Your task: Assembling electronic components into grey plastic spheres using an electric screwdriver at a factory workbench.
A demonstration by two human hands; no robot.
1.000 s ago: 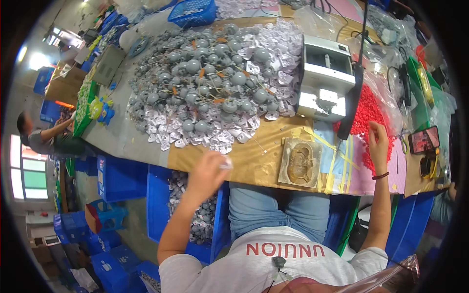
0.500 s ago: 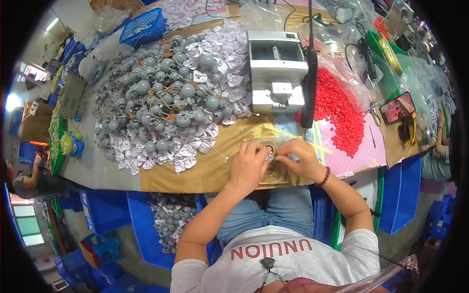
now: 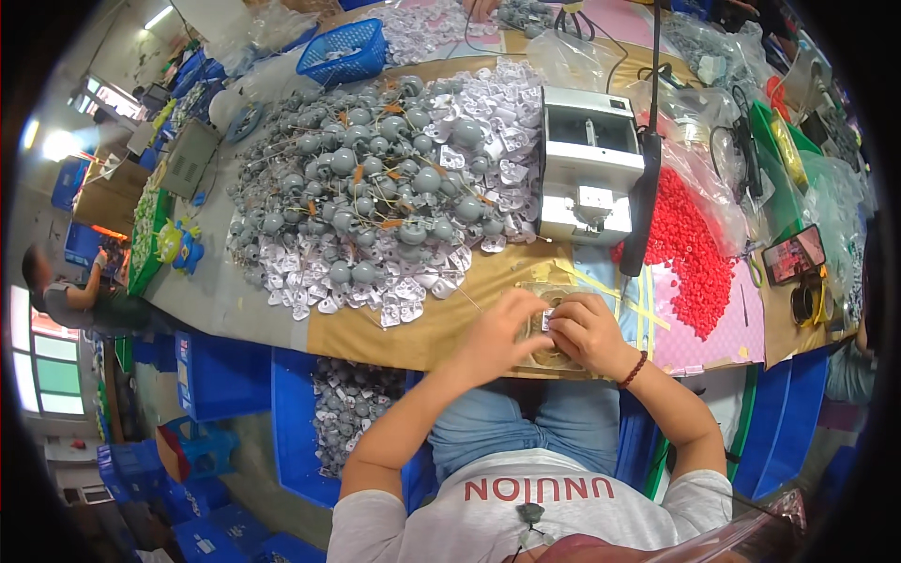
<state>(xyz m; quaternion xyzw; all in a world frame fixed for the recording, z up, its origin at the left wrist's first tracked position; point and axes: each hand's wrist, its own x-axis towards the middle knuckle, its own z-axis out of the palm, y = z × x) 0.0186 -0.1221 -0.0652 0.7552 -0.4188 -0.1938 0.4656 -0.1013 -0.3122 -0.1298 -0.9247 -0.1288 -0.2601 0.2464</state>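
My right hand (image 3: 589, 336) pinches a small white plastic piece (image 3: 546, 320) between thumb and fingertips. Its finer shape is too small to make out. Just left of the piece is my left hand (image 3: 496, 340), slightly blurred, its thumb and forefinger spread apart with nothing visible between them. Both hands hover over a square, tan-looking fixture (image 3: 556, 366) with a rounded recess, at the table's near edge. My fingers hide much of it. Beyond my left hand lies a heap of grey ball-shaped parts with wires (image 3: 375, 178), on top of white plastic pieces (image 3: 399, 298).
Behind the fixture stands a white and grey machine (image 3: 587, 164), with a dark upright tool (image 3: 642, 206) beside it. Small red parts (image 3: 694, 272) are piled at right, near a phone (image 3: 794, 253). A blue basket (image 3: 343, 52) sits far left. Blue bins (image 3: 296, 413) stand below the table edge.
The view has swung, so the scene sits further right and lower. My left hand has drawn back from the small piece and its fingers have parted; the right keeps its pinch.
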